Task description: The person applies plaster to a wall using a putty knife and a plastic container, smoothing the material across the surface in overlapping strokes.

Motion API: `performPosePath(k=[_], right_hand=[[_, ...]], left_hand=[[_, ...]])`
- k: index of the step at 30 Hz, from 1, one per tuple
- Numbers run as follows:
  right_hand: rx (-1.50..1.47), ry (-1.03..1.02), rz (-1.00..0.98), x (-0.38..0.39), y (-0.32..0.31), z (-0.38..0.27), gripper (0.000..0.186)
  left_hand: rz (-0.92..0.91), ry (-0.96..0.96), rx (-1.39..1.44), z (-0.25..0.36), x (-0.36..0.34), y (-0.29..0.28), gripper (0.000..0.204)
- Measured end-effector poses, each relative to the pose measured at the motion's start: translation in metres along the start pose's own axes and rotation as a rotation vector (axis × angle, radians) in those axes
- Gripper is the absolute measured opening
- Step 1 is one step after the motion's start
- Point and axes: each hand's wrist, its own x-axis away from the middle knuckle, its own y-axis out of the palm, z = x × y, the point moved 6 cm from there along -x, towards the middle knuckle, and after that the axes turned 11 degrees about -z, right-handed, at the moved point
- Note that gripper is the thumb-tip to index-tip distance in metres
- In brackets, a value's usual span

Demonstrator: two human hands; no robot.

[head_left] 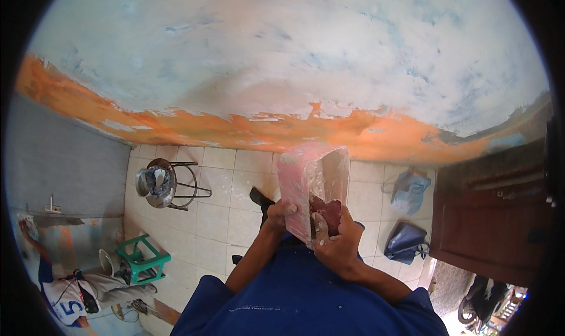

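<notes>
A pink rectangular plastic tub (294, 174), smeared with whitish putty, is held tilted in front of my body. My left hand (281, 216) is closed on its left side, thumb on the outer wall. In my right hand (338, 242) is a dark red flat scraper (331, 213), pinched between thumb and fingers at the tub's near end. The scraper's far edge lies inside the tub's opening, and my fingers partly cover it. Pale putty coats the tub's inner wall. Beyond the tub stands a wall (282, 53), patchy white and pale blue above a rough orange band (235, 127).
A round metal stool (187, 183) with a putty-smeared container stands at left, a green plastic stool (144, 258) nearer. A co-worker (70, 295) reaches to the left wall. At right are a pale blue bag (410, 192), a dark blue bag (406, 242) and a brown door (488, 224).
</notes>
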Motion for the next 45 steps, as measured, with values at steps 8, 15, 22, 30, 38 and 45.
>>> performPosePath(k=[8,15,22,30,38,45], right_hand=[[-0.276,0.097,-0.049,-0.011,0.004,0.007,0.019],[-0.519,0.254,-0.088,-0.015,0.002,0.017,0.021],[-0.748,0.296,-0.073,-0.018,-0.024,0.025,0.027],[-1.417,0.375,0.082,-0.017,-0.051,0.047,0.034],[-1.621,0.059,0.215,-0.023,-0.085,0.116,0.035],[-1.345,-0.157,0.379,-0.081,-0.136,0.150,0.043]], left_hand=[[-0.007,0.093,-0.103,0.013,-0.005,0.014,0.072],[0.166,0.094,-0.135,0.012,0.007,0.005,0.071],[0.261,0.191,-0.065,0.013,0.000,0.009,0.071],[0.430,0.277,-0.237,0.010,0.015,-0.026,0.048],[0.522,0.498,-0.408,0.040,0.033,-0.055,0.052],[0.527,0.580,-0.396,0.055,0.033,-0.043,0.052]])
